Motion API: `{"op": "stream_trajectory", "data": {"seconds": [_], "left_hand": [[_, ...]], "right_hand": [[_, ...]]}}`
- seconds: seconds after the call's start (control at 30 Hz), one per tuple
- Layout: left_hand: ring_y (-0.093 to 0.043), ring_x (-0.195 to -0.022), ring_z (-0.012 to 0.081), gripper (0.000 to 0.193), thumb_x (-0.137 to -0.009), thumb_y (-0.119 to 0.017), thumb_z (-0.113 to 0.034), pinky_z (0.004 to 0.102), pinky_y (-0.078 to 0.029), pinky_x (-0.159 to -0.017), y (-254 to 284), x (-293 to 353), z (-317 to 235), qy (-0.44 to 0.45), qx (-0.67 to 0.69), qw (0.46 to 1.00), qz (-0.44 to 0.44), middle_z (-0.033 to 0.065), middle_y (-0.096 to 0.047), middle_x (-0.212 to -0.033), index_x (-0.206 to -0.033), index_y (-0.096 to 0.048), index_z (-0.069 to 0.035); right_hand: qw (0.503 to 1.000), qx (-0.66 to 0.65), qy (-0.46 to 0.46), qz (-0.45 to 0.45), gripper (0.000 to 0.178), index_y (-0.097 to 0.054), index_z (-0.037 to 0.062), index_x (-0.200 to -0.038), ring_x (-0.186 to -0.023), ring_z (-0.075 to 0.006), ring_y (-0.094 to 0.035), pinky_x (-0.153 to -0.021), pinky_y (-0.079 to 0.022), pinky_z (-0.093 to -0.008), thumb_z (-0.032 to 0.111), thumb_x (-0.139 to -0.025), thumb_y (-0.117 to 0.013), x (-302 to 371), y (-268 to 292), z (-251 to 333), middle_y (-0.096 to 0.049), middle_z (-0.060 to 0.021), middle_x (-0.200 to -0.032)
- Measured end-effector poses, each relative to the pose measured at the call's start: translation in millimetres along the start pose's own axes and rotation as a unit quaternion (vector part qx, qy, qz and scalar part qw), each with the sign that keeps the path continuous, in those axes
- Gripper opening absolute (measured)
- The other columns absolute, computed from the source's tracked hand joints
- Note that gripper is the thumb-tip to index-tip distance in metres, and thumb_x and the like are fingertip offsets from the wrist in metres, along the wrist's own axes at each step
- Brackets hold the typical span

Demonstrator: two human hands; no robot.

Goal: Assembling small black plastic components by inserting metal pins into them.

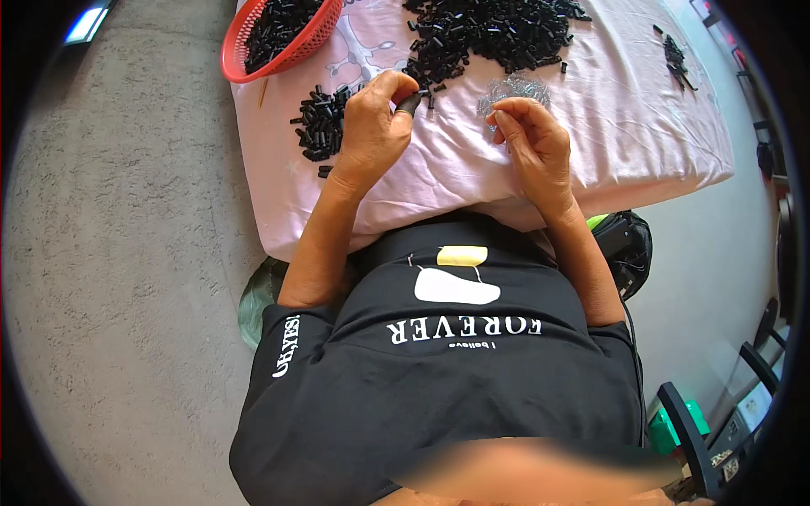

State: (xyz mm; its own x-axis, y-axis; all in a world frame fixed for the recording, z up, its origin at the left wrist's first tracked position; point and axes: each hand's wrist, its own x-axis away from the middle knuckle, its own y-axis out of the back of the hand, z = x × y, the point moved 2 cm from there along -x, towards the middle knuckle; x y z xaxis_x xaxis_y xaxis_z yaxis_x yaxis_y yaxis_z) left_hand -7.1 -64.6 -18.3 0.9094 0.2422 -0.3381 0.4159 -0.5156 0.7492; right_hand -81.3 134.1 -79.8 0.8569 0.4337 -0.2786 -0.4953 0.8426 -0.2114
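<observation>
My left hand (374,125) is closed in a pinch, thumb against the bent forefinger, over the pink cloth. A black covering (408,104) wraps its thumb tip. What sits between those fingertips is too small to make out. Just left of this hand lies a small heap of short black tube-like pieces (320,124). My right hand (535,145) also pinches, its thumb and forefinger together, and anything between them is too small to name. Beyond its fingers, partly covered by them, is a little pile of thin, shiny, silvery or clear pieces (516,89).
A large pile of black pieces (498,32) covers the far middle of the cloth-covered table (624,139). At the far left stands a red plastic basket (315,40) of similar pieces. A small black cluster (675,61) lies far right. A black bag (626,244) is below the table's right edge.
</observation>
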Motion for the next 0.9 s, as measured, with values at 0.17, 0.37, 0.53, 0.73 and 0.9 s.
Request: {"op": "stream_trajectory", "data": {"seconds": [0.17,0.37,0.53,0.73,0.9], "left_hand": [[-0.061,-0.077,0.0076,0.019,-0.083,-0.065,0.008,0.0231,-0.049,-0.072,-10.9,14.1,-17.3,0.062,0.091,0.992,0.065,0.0025,-0.067,-0.086,-0.1,-0.066,-0.001],[-0.063,-0.088,0.0078,0.012,-0.093,-0.065,0.003,0.0219,-0.051,-0.081,-26.5,20.6,-27.1,0.137,0.371,0.908,0.139,0.0029,-0.067,-0.094,-0.104,-0.061,0.002],[-0.063,-0.087,0.0102,0.01,-0.097,-0.057,0.002,0.0245,-0.051,-0.084,-19.7,20.3,-21.7,0.148,0.367,0.913,0.103,0.0043,-0.068,-0.095,-0.106,-0.062,0.002],[-0.061,-0.065,0.0176,0.015,-0.082,-0.066,0.005,0.0293,-0.05,-0.063,-0.9,19.3,16.4,0.099,0.058,0.993,0.005,0.0088,-0.064,-0.082,-0.095,-0.069,-0.001],[-0.059,-0.069,0.0118,0.018,-0.08,-0.065,0.005,0.026,-0.049,-0.065,-10.7,16.7,4.1,0.074,0.025,0.996,0.033,0.0057,-0.064,-0.085,-0.097,-0.069,0.0]], "right_hand": [[0.999,0.049,0.008,0.017,0.012,-0.067,-0.0021,-0.103,-0.072,-0.0067,-0.064,-0.064,-0.052,-0.0213,-0.003,-0.092,-0.067,0.6,0.3,6.4,-0.07,-0.0047,-0.083],[0.991,0.107,0.051,0.066,0.014,-0.069,-0.0009,-0.102,-0.074,-0.0117,-0.069,-0.065,-0.054,-0.024,-0.003,-0.088,-0.068,-0.8,-0.7,16.2,-0.07,-0.0087,-0.085],[0.994,0.094,0.034,0.051,0.014,-0.07,-0.0008,-0.102,-0.074,-0.0141,-0.069,-0.065,-0.054,-0.0244,-0.005,-0.089,-0.065,0.9,2.6,12.0,-0.068,-0.0085,-0.086],[0.988,0.128,0.085,0.024,0.016,-0.069,-0.0004,-0.102,-0.073,-0.0146,-0.065,-0.065,-0.052,-0.0251,-0.008,-0.09,-0.062,-1.6,2.6,16.1,-0.065,-0.0083,-0.09],[0.986,0.141,0.086,0.034,0.014,-0.069,-0.0005,-0.101,-0.072,-0.0146,-0.064,-0.064,-0.05,-0.0255,-0.007,-0.092,-0.061,-3.7,3.7,19.7,-0.065,-0.0086,-0.088]]}}
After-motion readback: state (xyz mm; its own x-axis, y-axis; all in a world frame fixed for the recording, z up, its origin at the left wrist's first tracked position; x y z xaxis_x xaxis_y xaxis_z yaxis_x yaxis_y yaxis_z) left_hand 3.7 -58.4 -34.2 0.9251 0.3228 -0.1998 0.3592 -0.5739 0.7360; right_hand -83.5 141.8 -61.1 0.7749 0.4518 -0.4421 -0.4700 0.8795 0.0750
